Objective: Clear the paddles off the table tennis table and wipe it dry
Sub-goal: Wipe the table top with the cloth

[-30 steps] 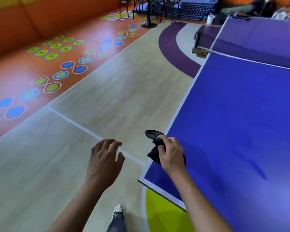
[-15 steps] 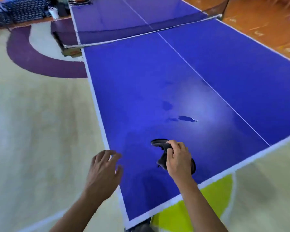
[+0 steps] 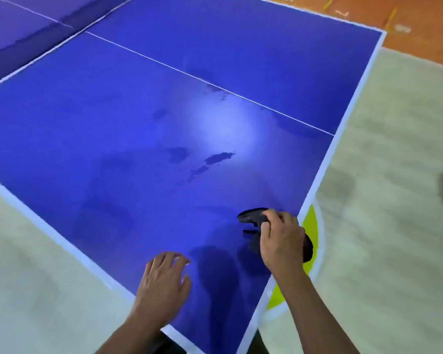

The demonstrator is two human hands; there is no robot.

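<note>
My right hand (image 3: 283,242) is closed around a dark cloth (image 3: 253,216), bunched up in the fist. One fold of the cloth sticks out past my fingertips on the side away from me, and another part shows behind the heel of the hand, hanging over the table's right edge. I cannot tell whether the cloth is pressed onto the surface or held just above it; it sits over the blue table tennis table (image 3: 113,129), close to the table's right edge and not far from the corner nearest me.

My left hand (image 3: 164,284) holds nothing. Its fingers are spread and slightly curled, palm down, over the table just inside the near corner, to the left of the cloth hand and apart from it. Whether the palm touches the top is not clear to me.

Farther in from the corner, toward the middle of the table, I see dark wet patches (image 3: 216,158) on the blue surface, beside a bright glare spot. A smaller smear (image 3: 214,88) lies against the white centre line (image 3: 241,94). I see no paddles on the part of the table that shows.

Beyond the table's right edge the floor is pale, with a yellow-green patch (image 3: 311,226) beside the cloth hand and orange flooring (image 3: 420,26) at the far corner.
</note>
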